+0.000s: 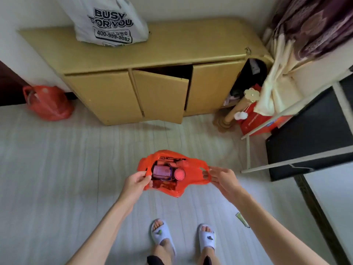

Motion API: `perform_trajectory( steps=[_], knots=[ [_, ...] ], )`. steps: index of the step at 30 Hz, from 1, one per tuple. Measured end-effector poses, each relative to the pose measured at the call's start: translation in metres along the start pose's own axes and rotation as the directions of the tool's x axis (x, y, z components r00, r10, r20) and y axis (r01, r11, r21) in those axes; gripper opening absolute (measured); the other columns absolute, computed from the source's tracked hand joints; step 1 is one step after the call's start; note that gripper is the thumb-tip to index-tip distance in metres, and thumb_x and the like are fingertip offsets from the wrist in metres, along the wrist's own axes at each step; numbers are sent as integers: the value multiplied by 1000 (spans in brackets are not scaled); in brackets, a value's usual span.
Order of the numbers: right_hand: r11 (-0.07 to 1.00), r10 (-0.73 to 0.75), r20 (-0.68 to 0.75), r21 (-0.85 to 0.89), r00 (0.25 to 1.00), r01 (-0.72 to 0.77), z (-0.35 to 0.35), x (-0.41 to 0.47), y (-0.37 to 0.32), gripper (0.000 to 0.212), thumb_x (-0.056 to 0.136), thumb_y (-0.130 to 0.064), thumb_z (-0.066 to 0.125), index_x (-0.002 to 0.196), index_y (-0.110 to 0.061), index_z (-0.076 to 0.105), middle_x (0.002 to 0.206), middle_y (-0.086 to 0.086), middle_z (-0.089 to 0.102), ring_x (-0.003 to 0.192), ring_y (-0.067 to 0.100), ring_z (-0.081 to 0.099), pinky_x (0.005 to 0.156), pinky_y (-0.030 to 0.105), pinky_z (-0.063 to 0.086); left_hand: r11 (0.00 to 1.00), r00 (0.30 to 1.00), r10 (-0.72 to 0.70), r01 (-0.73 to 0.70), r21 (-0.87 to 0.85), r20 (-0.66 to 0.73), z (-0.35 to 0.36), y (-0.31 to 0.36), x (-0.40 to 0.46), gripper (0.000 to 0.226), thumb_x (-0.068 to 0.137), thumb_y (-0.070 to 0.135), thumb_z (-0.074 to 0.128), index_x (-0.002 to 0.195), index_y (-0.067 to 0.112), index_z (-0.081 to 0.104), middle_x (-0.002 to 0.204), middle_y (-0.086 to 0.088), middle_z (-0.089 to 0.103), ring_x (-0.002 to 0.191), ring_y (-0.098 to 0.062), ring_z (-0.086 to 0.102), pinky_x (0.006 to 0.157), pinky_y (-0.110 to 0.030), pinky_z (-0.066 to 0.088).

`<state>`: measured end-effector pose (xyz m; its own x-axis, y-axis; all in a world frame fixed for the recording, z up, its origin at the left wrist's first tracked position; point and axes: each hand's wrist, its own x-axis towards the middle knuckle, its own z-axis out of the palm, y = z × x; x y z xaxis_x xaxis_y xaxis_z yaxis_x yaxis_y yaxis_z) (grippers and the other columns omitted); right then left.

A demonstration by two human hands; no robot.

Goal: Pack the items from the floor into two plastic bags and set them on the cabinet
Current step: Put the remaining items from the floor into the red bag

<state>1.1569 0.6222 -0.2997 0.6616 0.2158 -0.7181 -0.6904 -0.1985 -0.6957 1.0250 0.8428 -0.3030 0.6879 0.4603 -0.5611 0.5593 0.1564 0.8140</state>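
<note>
A: Head view, only one. Where's the bag?

B: Red bag (172,174) at centre frame, held up off the floor (57,169), mouth open. Left hand (136,181) pinches the left handle, right hand (219,175) pinches the right handle, fingers curled on the thin plastic on both sides.

A: Contents?

B: A purple can (162,172) and a red lid (179,174) on top, more packets under them, hard to make out.

A: Second bag?

B: White bag (107,22) sits on the cabinet (172,48), upper left of frame. Looks already placed. Another red sack (47,103) lies on the floor at left beside the cabinet, not sure it counts.

A: How will it handle?

B: Soft, floppy film, slippery, sags under the load. Cans probably make it fairly heavy and it could tip. Best hold: both handles together, above the mouth, so it closes and hangs straight.

A: Anything else?

B: One cabinet door (160,96) hangs ajar, centre top. Small green scrap (242,219) on the floor, lower right.
</note>
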Motion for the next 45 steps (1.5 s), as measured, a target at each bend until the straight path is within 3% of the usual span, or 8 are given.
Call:
perform_trajectory(
  steps=[5,11,17,23,32,37,41,45],
  knots=[
    [999,38,-83,5,996,-37,-63,59,60,23,86,10,46,104,15,59,112,41,56,91,36,59,84,40,47,998,998,-50,51,37,-26,79,-55,50,23,90,-3,50,78,16,58,71,-5,61,67,-16,55,62,-19,43],
    [996,77,-23,44,997,-76,-168,168,115,26,91,7,38,106,12,59,93,13,62,76,16,59,69,16,49,995,992,-97,98,11,-81,211,-132,123,8,90,-1,50,91,3,57,70,-8,57,63,-17,51,63,-30,41],
    [998,30,-77,57,997,-25,-274,230,164,26,93,1,42,82,-10,62,88,7,66,83,15,62,75,20,51,996,994,-89,88,-13,-60,320,-202,163,10,90,0,50,96,-1,59,69,-8,58,48,0,56,50,-19,43],
    [994,-1,-292,101,956,32,-360,248,215,21,92,-6,49,108,-2,62,91,10,67,84,19,62,88,30,47,996,997,-56,52,66,51,390,-245,164,14,89,4,54,80,10,63,75,-7,63,70,-11,58,67,-14,46],
    [970,-81,-482,162,873,180,-399,283,285,20,93,-9,47,92,-19,64,83,4,67,86,17,61,87,32,47,998,998,5,-9,60,57,458,-280,191,20,90,7,55,78,21,63,67,5,66,60,-1,62,56,-3,44],
    [954,54,-623,264,781,145,-402,296,365,26,96,-14,36,108,-15,59,110,6,62,103,17,56,98,36,44,995,988,-38,24,93,152,471,-321,193,12,90,6,54,97,9,64,78,-3,67,58,4,63,53,-4,45],
    [936,98,-532,-238,841,-260,-405,312,471,37,93,-11,41,128,-5,50,133,13,53,119,27,51,99,30,36,998,989,-36,29,49,147,471,-360,204,12,89,7,55,90,13,65,63,4,71,59,-3,65,60,-12,53],
    [741,41,-453,-584,891,-331,-413,334,552,41,90,-9,51,130,-1,47,129,23,52,118,36,49,98,34,34,995,987,54,-66,73,152,463,-399,220,13,87,9,56,84,18,65,62,7,71,58,-3,64,63,-12,53]
  ],
)
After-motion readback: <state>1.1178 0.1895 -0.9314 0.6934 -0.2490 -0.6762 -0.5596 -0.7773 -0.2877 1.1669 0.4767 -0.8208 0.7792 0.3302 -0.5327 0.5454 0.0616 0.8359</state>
